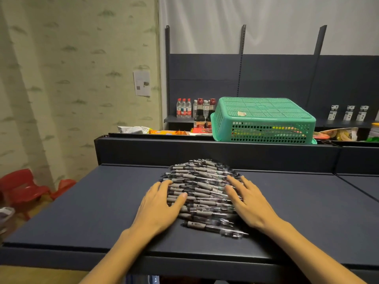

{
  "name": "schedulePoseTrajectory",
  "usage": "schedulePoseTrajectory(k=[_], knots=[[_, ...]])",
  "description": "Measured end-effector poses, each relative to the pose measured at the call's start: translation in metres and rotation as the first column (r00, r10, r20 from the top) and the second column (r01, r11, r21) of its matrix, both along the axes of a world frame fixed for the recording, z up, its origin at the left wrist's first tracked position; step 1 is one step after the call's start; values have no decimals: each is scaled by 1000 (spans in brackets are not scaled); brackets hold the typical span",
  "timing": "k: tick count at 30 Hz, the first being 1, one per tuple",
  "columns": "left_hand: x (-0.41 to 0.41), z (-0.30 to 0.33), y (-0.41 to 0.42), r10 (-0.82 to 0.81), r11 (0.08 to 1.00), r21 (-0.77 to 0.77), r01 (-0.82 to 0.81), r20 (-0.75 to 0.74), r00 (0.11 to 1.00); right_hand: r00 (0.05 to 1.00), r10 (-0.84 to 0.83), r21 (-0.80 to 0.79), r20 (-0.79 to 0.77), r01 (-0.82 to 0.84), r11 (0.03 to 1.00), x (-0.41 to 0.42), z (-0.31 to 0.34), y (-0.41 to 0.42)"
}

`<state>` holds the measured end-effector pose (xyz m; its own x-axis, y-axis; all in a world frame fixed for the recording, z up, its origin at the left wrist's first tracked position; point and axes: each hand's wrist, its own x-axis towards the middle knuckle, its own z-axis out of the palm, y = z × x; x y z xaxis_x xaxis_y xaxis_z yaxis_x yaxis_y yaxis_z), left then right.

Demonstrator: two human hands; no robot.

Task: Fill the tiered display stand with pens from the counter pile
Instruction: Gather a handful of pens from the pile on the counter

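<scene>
Fingers [235, 181] spread, our hands flanked the pen pile [202, 193].
Left hand [162, 206] and right hand [248, 203] pressed its sides on the counter [92, 212].

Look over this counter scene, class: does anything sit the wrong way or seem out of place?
Yes: the green basket on the ledge behind the pen pile lies upside down, base up, covering colourful packets. No tiered stand shows.

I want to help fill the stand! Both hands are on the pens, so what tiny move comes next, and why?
Probably curl the right hand round a few pens and lift them. Both it and the left hand lie flat on the pile, gripping nothing, and no stand shows in this view yet.
</scene>
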<state>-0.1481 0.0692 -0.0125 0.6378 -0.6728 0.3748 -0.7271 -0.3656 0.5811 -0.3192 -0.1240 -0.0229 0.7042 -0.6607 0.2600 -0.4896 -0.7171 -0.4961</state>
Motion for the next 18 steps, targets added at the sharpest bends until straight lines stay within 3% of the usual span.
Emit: schedulePoseTrajectory(k=[9, 18], knots=[[66, 3, -43, 70, 990, 126, -59, -80, 994, 999, -41, 29, -36, 42, 999, 18, -1, -55], [81, -4, -74, -5, 999, 52, 17, -230, 973, 999, 43, 117, -2, -42, 992, 33, -4, -80]])
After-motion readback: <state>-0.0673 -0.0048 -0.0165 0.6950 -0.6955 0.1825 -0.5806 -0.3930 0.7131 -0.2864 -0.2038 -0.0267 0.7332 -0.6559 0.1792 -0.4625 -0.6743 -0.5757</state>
